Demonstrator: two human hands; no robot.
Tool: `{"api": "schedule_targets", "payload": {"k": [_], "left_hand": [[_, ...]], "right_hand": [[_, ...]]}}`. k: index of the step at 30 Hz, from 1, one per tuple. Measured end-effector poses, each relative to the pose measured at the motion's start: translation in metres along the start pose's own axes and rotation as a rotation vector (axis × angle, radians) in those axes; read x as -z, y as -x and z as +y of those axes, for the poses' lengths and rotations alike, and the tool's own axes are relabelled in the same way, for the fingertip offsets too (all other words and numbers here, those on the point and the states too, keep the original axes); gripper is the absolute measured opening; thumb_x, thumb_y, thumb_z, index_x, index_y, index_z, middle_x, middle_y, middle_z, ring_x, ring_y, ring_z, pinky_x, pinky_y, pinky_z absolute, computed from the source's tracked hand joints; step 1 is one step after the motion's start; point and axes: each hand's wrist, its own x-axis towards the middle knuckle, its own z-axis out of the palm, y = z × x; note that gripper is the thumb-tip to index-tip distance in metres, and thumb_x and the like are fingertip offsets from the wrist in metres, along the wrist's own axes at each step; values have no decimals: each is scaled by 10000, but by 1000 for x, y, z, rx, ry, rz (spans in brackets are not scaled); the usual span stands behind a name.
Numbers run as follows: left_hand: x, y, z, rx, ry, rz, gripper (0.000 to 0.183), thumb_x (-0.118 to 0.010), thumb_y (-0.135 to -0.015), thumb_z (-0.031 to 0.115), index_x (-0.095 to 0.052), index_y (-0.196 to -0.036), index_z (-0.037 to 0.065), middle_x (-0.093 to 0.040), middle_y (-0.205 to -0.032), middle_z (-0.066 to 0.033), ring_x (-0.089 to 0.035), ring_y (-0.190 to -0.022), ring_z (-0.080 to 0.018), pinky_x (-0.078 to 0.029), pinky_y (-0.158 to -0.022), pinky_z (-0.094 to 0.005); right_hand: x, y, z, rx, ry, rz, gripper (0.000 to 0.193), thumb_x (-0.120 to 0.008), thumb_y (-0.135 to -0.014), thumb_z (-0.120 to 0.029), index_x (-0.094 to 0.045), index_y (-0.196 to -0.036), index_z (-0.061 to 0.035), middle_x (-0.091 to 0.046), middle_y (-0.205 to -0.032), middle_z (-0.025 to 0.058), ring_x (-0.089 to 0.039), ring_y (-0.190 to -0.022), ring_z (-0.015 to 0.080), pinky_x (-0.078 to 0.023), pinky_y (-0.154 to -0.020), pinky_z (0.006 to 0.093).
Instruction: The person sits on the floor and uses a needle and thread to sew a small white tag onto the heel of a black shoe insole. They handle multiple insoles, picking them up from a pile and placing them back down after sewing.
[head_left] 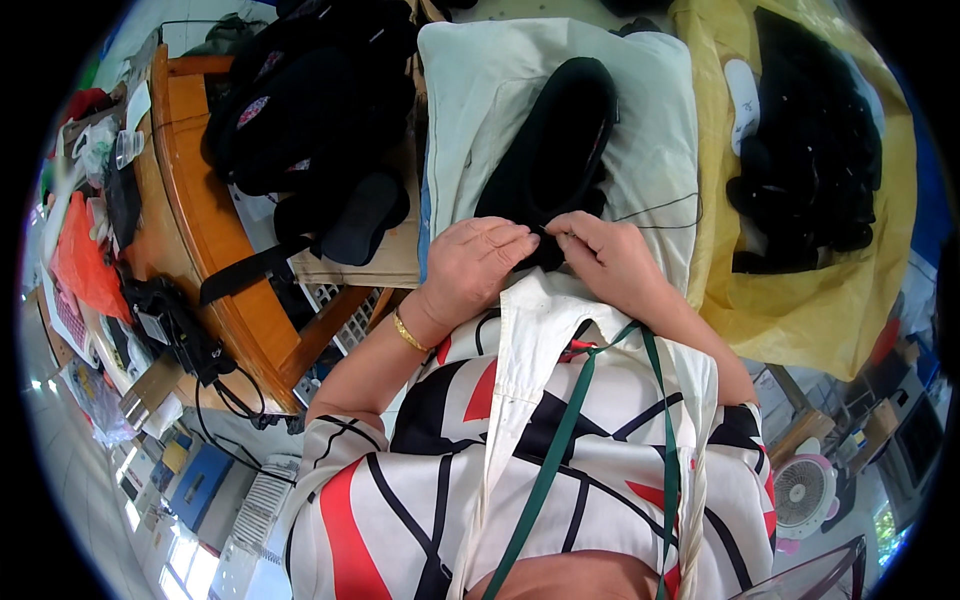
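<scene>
A black fabric shoe (550, 130) with a patterned lining lies on a white cloth (650, 110) in front of me, its rounded end pointing away. My left hand (475, 262), with a gold bracelet at the wrist, is closed on black material at the shoe's near end. Close beside it my right hand (607, 258) pinches with thumb and forefinger at the same spot. What those right fingertips hold is too small to make out. A dark thread (655, 209) runs across the cloth to the right of the shoe. The fingers hide part of the near end.
Black shoes (300, 110) are piled at the left, with a dark sole (365, 218) nearest me. A wooden chair (190, 200) stands beyond them. At the right, black pieces (810, 150) and a white sole-shaped piece (742, 105) lie on yellow sheeting (790, 320). A fan (805, 493) stands lower right.
</scene>
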Motion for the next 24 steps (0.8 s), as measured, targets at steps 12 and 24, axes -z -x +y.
{"api": "schedule_targets", "payload": {"k": [12, 24], "left_hand": [[-5, 0, 3, 28, 15, 5, 264, -697, -705, 25, -708, -964, 74, -722, -937, -68, -700, -854, -238, -579, -716, -316], [3, -6, 6, -32, -104, 7, 235, -716, -692, 84, -712, -927, 88, -661, -923, -22, -625, -855, -230, -521, -721, -347]], "right_hand": [[-11, -23, -8, -53, -11, -21, 122, -598, -927, -105, -547, -1031, -65, -635, -751, 161, -634, -687, 370, -495, -600, 428], [-6, -49, 9, 258, -85, -11, 136, -624, -953, -183, -619, -940, -48, -586, -918, 52, -608, -702, 165, -491, -612, 325]]}}
